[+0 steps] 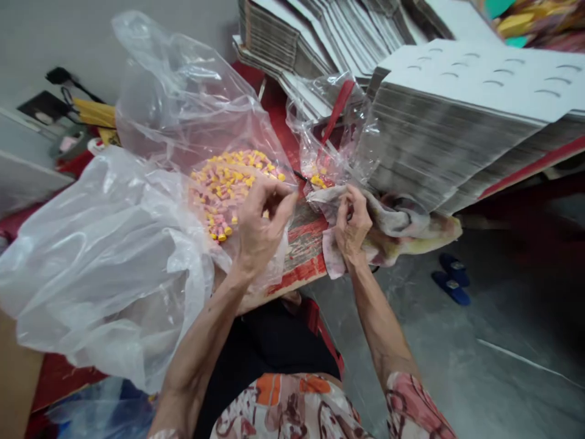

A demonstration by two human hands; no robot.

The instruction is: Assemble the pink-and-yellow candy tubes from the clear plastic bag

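Our left hand (261, 222) holds a closed pinch just above the yellow and pink pieces (223, 183) in the big bag (183, 116) at ten o'clock. Our right hand (351, 222) pinches the cloth (411, 228) beside the small bag (326, 146). We judge it best to keep both grips low so nothing spills.

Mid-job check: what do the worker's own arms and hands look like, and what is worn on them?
Both the left hand and right hand are bare: no gloves, rings or watch visible. Forearms are uncovered. The right sleeve is short, printed pink, white and brown; the garment's front adds orange patches.
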